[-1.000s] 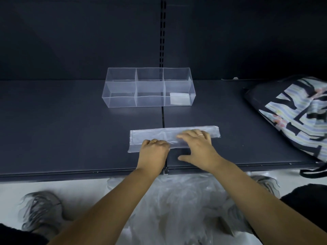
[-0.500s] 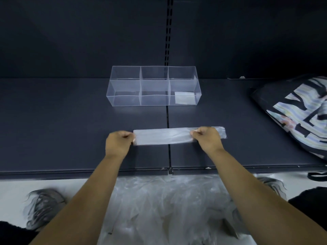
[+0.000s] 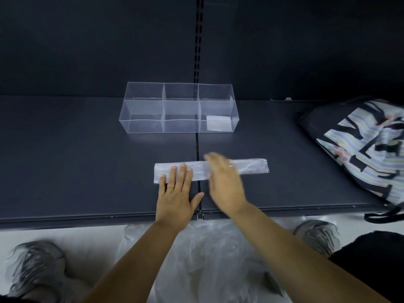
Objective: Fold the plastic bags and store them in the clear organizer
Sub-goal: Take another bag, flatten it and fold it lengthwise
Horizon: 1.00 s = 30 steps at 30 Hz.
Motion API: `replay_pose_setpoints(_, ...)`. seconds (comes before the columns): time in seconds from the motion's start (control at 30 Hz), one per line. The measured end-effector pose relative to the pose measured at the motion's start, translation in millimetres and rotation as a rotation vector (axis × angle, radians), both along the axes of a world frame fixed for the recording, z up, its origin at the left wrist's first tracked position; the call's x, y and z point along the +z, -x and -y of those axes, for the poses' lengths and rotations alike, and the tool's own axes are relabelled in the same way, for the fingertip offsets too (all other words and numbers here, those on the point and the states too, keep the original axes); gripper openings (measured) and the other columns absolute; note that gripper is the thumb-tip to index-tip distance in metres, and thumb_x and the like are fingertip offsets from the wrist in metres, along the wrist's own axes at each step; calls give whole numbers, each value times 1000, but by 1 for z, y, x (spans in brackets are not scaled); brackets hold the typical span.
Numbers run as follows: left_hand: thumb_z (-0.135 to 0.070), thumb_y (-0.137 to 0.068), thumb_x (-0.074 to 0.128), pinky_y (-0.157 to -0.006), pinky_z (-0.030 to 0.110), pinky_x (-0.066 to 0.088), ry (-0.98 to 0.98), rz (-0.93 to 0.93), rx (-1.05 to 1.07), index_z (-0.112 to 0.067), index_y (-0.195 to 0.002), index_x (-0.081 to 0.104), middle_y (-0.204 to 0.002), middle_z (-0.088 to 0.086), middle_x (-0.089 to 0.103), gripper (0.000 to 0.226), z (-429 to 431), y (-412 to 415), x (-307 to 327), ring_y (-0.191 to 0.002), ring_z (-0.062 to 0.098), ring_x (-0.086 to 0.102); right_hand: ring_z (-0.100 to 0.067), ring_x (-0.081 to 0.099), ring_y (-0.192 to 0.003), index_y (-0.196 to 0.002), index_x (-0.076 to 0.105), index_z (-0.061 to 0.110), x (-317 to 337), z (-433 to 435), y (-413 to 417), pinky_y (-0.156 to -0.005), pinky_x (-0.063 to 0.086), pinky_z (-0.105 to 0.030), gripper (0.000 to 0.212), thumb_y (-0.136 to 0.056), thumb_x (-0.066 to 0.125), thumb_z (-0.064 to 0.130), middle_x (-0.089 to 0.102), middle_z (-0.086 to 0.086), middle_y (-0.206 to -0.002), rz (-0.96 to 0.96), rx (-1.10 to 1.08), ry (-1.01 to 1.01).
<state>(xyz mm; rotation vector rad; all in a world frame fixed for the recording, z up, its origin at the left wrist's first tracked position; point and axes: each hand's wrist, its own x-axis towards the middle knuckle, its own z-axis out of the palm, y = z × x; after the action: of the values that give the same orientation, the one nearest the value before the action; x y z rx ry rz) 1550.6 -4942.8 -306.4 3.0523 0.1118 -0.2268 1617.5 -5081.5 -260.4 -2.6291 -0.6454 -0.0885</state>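
Note:
A plastic bag folded into a long narrow strip (image 3: 251, 166) lies across the dark shelf (image 3: 65, 160), near its front edge. My left hand (image 3: 177, 191) lies flat with spread fingers, its fingertips pressing the strip's left part. My right hand (image 3: 225, 180) is flat and blurred over the strip's middle, fingers open. Behind the strip stands the clear organizer (image 3: 142, 125) with several compartments. One folded bag (image 3: 218, 123) lies in its front right compartment. A heap of loose clear bags (image 3: 207, 259) lies below the shelf between my arms.
A black drawstring bag with striped pattern (image 3: 367, 147) lies on the shelf at the right, its strap hanging over the edge. The shelf's back wall is dark with a slotted upright (image 3: 197, 40). Grey shoes (image 3: 37, 265) show on the pale floor below.
Half a second ago both hands pinched the strip's ends. Now they have let go and lie flat on it, the left on its left part, the right sweeping across the middle.

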Motion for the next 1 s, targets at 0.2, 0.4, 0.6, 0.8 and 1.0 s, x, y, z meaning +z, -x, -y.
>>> replay_pose_setpoints(0.2, -64, -83, -20, -119, 47, -5, 32, 18, -17, -15, -151, -1, -159, 4, -5, 86, -1, 0, 4, -146, 26, -11, -11, -17, -145, -153, -5, 17, -38, 31, -2, -118, -14, -32, 66, -101, 20, 49, -15, 6, -157, -226, 89, 284)
replay_pose_setpoints(0.4, -64, -88, -15, -118, 51, 10, 56, 17, -18, -12, -151, 17, -159, 7, 14, 88, 0, -1, 6, -147, 28, 7, -15, 6, -148, -152, 16, 13, -33, 113, -41, -117, -4, -28, 54, -104, 30, 31, 9, -1, -161, -229, -192, 202)
replay_pose_setpoints(0.6, -65, -82, -24, -119, 47, -1, 23, 21, -14, -16, -152, 1, -160, 4, 0, 90, -1, -1, 3, -147, 25, -6, -24, 43, -114, -111, 62, 15, -14, 115, -74, -93, 30, -32, 22, -91, 60, 25, 50, -4, -121, -196, -305, 129)
replay_pose_setpoints(0.8, -67, -86, -14, -119, 48, 3, 39, 24, -56, -16, -151, 7, -160, 3, 5, 85, -9, -3, 4, -147, 25, -1, -19, 54, -90, -84, 63, 13, 2, 122, -81, -74, 42, -24, 7, -90, 60, 17, 59, -1, -93, -412, -184, 68)
replay_pose_setpoints(1.0, -78, -81, -4, -119, 37, -9, 127, 53, -191, -17, -152, 18, -161, -3, 7, 96, -28, -11, 15, -147, 15, -6, -10, 55, -59, -94, 62, 11, 38, 144, -73, -53, 46, -18, 13, -86, 63, 0, 62, -5, -69, -1196, -191, -184)
